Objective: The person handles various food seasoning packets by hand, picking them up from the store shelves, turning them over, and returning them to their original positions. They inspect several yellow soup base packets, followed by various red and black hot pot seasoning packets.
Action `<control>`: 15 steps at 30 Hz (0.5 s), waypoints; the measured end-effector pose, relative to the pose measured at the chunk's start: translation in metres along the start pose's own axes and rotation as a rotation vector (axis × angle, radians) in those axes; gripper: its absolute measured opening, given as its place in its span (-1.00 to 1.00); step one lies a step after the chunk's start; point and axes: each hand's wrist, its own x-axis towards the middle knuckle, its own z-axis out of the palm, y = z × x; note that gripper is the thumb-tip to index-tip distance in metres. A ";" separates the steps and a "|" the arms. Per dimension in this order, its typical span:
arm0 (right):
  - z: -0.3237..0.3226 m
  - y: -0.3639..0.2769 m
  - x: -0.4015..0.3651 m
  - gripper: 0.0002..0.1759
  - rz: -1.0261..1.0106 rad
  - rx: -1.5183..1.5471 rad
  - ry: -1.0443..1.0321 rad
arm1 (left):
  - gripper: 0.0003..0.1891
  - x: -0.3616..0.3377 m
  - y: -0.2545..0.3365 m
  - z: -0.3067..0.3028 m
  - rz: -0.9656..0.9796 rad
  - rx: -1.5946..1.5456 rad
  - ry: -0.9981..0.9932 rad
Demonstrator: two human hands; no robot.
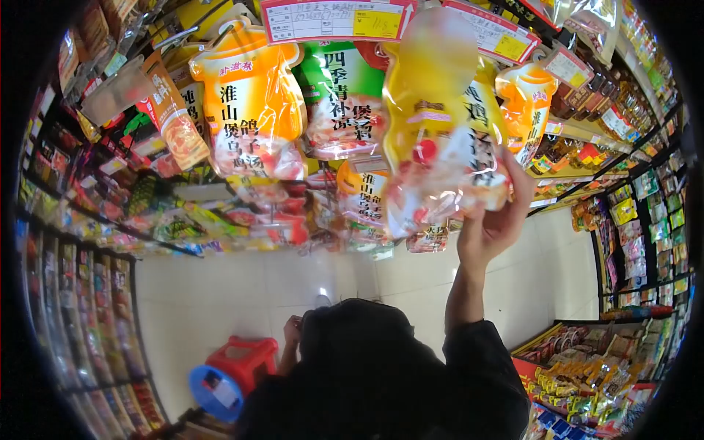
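Your right hand [488, 220] pinches the lower edge of a yellow soup-mix packet [433, 125], raised to the right of the orange hanging packet [253, 103]. Well below that packet, your left hand [292, 331] sits beside a red stool [246, 363], finger position impossible to tell.

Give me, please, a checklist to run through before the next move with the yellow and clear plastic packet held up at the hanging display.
1. Right hand grips the yellow and clear plastic packet: ok, fingers close on its lower right edge.
2. Packet free of any hook: cannot tell, its top is blurred.
3. Orange hanging packet beside it hangs on the rack: ok.
4. Left hand empty: cannot tell, it sits low next to the red plastic stool and is mostly hidden.
5. Packet label readable: not ok, the print is blurred.
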 end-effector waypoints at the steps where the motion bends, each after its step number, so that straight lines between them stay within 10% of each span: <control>1: -0.004 -0.004 0.000 -0.19 0.034 -0.004 0.015 | -0.91 0.003 0.001 -0.002 0.054 -0.040 0.017; 5: -0.020 -0.017 -0.001 -0.05 -0.017 -0.113 0.037 | -0.91 0.030 0.025 -0.025 -0.212 -0.249 -0.056; 15: -0.026 -0.025 -0.076 -0.45 -0.045 0.142 -0.107 | -0.83 0.068 0.239 -0.108 0.150 -0.515 -0.275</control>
